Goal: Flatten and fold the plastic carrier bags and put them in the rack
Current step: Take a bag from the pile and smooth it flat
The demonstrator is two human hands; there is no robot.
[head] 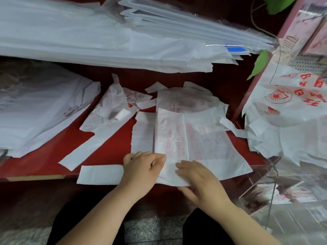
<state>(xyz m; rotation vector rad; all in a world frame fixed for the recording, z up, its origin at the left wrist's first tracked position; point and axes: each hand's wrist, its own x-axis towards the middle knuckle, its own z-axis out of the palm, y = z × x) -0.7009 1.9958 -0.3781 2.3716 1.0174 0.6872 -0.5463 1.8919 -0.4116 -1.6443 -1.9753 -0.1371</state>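
A white carrier bag with red print (200, 140) lies flattened on the red counter (53, 156), its near end hanging over the front edge. My left hand (141, 172) presses on the bag's near left corner, fingers curled on the plastic. My right hand (198, 179) pinches the bag's near edge, thumb underneath. A second crumpled printed bag (113, 110) lies to the left, its long handle (85, 151) stretched toward the front. A clear acrylic rack (276, 190) stands at the lower right with folded bags inside.
A thick stack of white bags (106, 36) fills the back. More white bags (35, 110) lie at the left. Printed bags (286, 110) hang in a bunch at the right, beside a red post (251, 92) and green leaves (260, 62). A white strip (100, 174) lies at the front edge.
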